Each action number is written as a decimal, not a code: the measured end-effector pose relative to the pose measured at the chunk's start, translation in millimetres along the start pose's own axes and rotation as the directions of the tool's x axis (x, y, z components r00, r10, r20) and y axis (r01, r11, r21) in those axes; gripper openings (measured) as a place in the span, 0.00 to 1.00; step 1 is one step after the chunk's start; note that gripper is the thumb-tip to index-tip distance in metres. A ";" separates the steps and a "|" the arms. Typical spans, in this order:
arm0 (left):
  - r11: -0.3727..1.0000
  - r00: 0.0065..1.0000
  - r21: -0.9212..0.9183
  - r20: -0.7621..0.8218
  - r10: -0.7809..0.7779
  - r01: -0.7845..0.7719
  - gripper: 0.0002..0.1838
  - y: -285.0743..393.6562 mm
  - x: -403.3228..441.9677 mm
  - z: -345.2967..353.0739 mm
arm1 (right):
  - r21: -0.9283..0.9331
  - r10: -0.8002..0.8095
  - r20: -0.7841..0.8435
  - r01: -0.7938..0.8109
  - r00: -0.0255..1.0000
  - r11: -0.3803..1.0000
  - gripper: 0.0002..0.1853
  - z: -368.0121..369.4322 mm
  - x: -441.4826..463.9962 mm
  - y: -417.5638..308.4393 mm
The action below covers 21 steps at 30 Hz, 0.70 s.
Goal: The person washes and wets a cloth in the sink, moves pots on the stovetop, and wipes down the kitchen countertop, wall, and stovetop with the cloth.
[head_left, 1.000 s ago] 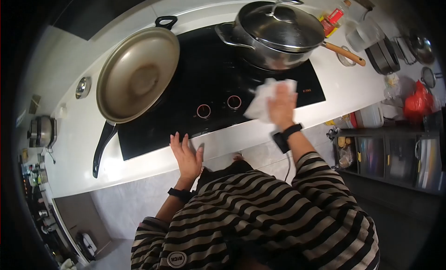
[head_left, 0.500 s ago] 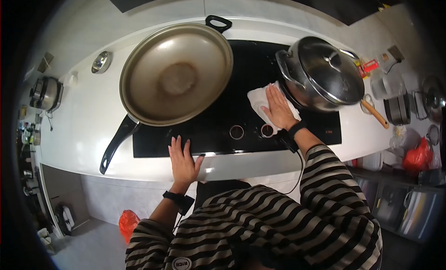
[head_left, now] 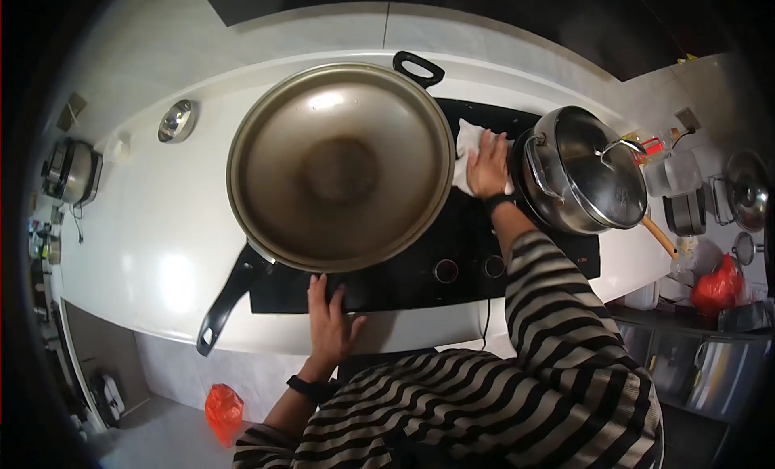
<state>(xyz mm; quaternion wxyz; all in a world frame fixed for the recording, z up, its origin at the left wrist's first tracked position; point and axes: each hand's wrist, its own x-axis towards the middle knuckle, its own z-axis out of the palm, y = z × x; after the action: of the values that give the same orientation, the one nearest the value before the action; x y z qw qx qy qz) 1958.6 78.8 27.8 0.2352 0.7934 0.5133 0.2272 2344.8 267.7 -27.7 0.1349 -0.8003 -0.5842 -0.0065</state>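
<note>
My right hand (head_left: 488, 169) lies open and flat on a white cloth (head_left: 466, 150), its fingers spread, in the gap between a pan and a pot on the black cooktop (head_left: 404, 295). Part of the cloth is hidden under the palm. The wide golden-brown pan (head_left: 323, 227) stands just left of that hand, with a brown ring at its middle. On the right is the steel pot (head_left: 557, 170) with its glass lid on. My left hand (head_left: 327, 324) rests open at the cooktop's front edge, below the pan, fingertips on the black glass.
The pan's long black handle (head_left: 222, 307) juts over the counter's front left. A small metal bowl (head_left: 177, 120) sits on the white counter (head_left: 145, 227). A wooden handle (head_left: 660, 236) pokes out by the pot. Red plastic bags (head_left: 224, 414) lie low at left and right.
My right hand has moved the cloth farther back on the cooktop, deeper into the gap between pan and pot. The view has shifted; my left hand stays at the front edge.
</note>
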 end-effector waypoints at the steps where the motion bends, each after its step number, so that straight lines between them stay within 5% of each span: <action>1: 0.999 1.000 0.044 -0.019 0.017 -0.016 0.39 -15.1 -0.3 -6.4 | -0.020 -0.039 0.000 0.039 0.999 0.999 0.33 -7.6 -8.4 -7.8; 2: 0.994 0.999 0.109 0.018 -0.030 0.028 0.38 -25.8 1.7 -17.1 | -0.126 -0.041 0.153 0.061 0.987 0.990 0.32 -16.1 -21.0 -15.4; 9: 0.934 0.989 0.348 0.145 0.030 -0.079 0.40 -69.7 0.6 -30.8 | -0.155 0.123 0.105 -0.106 0.987 0.982 0.35 -10.7 -12.8 -28.3; 21: 0.977 0.960 0.198 0.246 -0.131 0.083 0.35 -90.0 -24.3 -12.6 | -0.022 0.435 -0.087 -0.438 0.896 0.899 0.43 17.3 88.4 -2.1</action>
<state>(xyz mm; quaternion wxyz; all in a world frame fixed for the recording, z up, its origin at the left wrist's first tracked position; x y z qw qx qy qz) 1878.3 90.8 -19.8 0.2370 0.8055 0.5397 0.0604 2368.4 354.7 -29.1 0.1398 -0.9126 -0.3838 -0.0200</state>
